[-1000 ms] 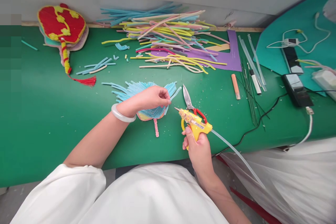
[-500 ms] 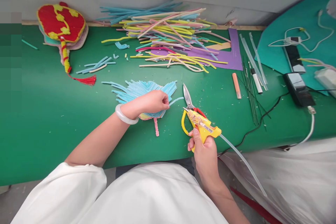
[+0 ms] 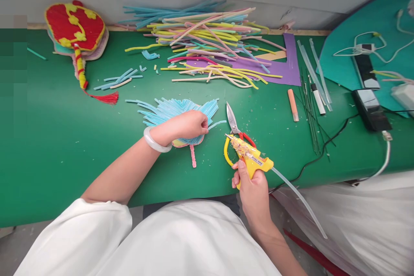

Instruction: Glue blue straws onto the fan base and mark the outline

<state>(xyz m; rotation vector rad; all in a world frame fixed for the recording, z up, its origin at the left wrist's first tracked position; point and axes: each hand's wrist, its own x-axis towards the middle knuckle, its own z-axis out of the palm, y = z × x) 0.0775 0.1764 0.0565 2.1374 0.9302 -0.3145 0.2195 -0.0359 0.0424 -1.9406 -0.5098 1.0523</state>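
My left hand (image 3: pixel 194 124) is closed in a pinch at the right side of the fan-shaped piece, on a light blue pipe cleaner (image 3: pixel 217 124) whose free end points right. Under that hand lies the fan-shaped piece (image 3: pixel 176 110), covered with blue pipe cleaners that stick out past its edge, with a short pink handle (image 3: pixel 193 157). My right hand (image 3: pixel 254 187) grips a yellow hot glue gun (image 3: pixel 254 157), its nozzle toward the left and a clear glue stick trailing from its back. Partly beneath the gun lie scissors (image 3: pixel 231 116) with red and yellow handles.
Behind is a heap of coloured pipe cleaners (image 3: pixel 207 39) beside purple sheet (image 3: pixel 293 60). A red-and-yellow fan (image 3: pixel 76 28) with a tassel lies far left. To the right are an orange marker (image 3: pixel 293 105), clear glue sticks (image 3: pixel 312 71), green wires, a black adapter (image 3: pixel 370 110) and cables.
Almost nothing differs. Both hands keep their holds, and the view has shifted very slightly.
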